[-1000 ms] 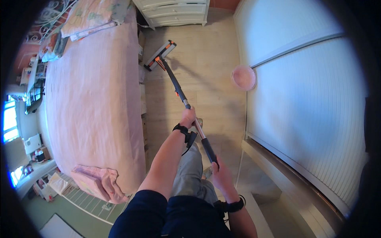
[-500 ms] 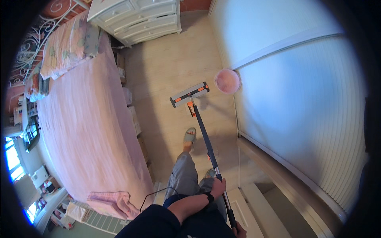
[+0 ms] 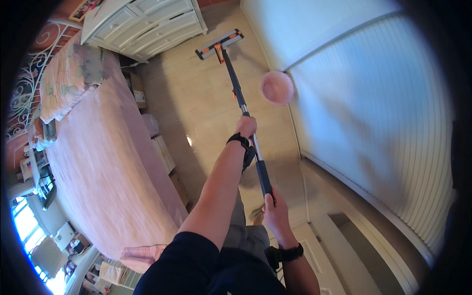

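A flat mop (image 3: pixel 232 76) with a dark and silver pole stretches away from me over the pale floor. Its wide grey head with orange clips (image 3: pixel 219 44) lies near the white chest of drawers. My left hand (image 3: pixel 246 126) is wrapped round the middle of the pole, arm reaching forward. Lower down, my right hand (image 3: pixel 276 211) grips the dark handle end. Both wrists wear black bands. To the right of the pole, a round pink bin (image 3: pixel 277 88) stands against the sliding doors, apart from the mop.
A bed with a pink cover (image 3: pixel 113 162) runs along the left, boxes (image 3: pixel 163 153) tucked along its side. The white chest of drawers (image 3: pixel 147 29) stands at the far end. Pale ribbed sliding doors (image 3: pixel 373 118) line the right. A slippered foot (image 3: pixel 255 213) shows below.
The mop head has slid away across the floor toward the chest of drawers. Both hands have moved forward with the pole, and my left arm is now stretched out.
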Motion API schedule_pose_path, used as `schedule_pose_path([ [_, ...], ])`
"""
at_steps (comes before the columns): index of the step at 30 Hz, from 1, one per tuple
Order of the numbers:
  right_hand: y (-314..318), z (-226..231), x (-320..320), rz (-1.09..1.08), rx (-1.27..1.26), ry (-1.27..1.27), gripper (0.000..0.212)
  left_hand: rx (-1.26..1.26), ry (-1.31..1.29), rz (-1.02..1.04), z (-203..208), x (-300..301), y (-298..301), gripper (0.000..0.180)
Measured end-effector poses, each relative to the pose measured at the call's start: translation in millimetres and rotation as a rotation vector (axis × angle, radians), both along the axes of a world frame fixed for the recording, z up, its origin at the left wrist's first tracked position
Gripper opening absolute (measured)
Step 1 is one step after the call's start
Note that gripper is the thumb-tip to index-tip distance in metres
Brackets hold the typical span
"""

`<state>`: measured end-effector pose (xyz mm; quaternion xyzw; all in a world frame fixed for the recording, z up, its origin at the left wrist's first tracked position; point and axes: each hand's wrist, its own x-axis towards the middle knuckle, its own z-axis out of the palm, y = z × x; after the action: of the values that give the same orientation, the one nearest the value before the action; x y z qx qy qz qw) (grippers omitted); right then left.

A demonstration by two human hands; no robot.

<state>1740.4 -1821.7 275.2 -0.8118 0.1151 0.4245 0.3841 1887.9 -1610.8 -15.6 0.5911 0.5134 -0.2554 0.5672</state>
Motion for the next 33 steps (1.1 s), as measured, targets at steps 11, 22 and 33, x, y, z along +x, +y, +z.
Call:
schedule_pose_path([
  [11,-157,118,-105,-0.126,-0.09,0.461,0.041,-0.118,0.133,0.037,77,-201,-209,0.05],
  [22,-235,226,-103,0.402,0.16,0.267,0.051,-0.462,0.02,0.341,135,-275,-236,0.031],
  [33,-286,246,-18,-0.04,0.365,-0.237,0.051,-1.466,-0.693,1.265,286,-275,-43,0.013],
])
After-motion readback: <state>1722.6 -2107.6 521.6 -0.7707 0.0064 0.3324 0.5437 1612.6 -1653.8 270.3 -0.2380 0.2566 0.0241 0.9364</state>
